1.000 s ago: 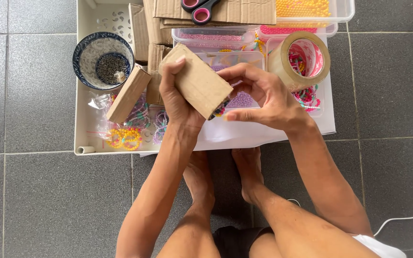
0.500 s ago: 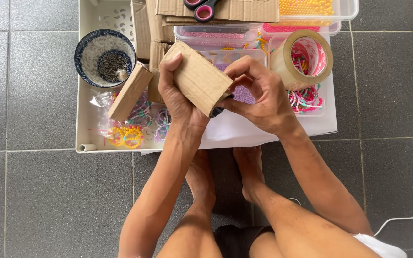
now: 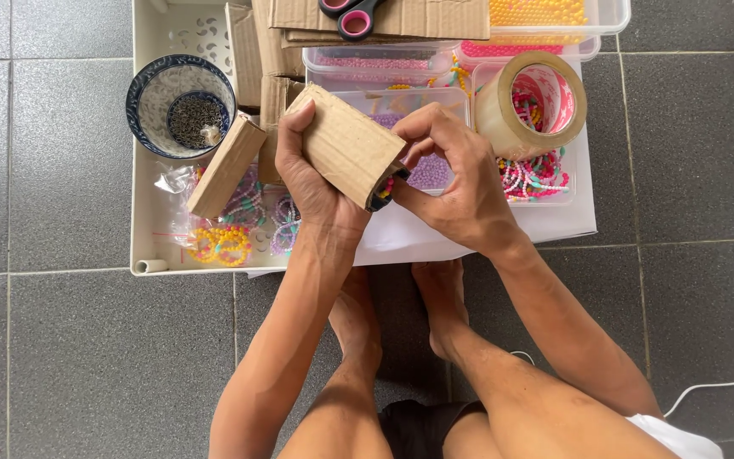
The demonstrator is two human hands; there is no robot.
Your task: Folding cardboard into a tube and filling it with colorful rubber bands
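My left hand grips a small brown cardboard box, held tilted above a white tray. Colourful beads show at the box's open lower right end. My right hand curls against that end, its fingertips pressing at the opening and touching the box edge. Whether the right hand pinches the beads or only the box flap I cannot tell.
A blue-and-white bowl with small dark bits stands at the tray's left. A second cardboard box, bead bracelets in bags, a tape roll, bead containers, cardboard pieces and scissors lie behind. Grey floor tiles surround; my feet rest below.
My right hand closed in from spread fingers to curled fingertips at the box's open end. The box shifted slightly lower; beads show again at its opening.
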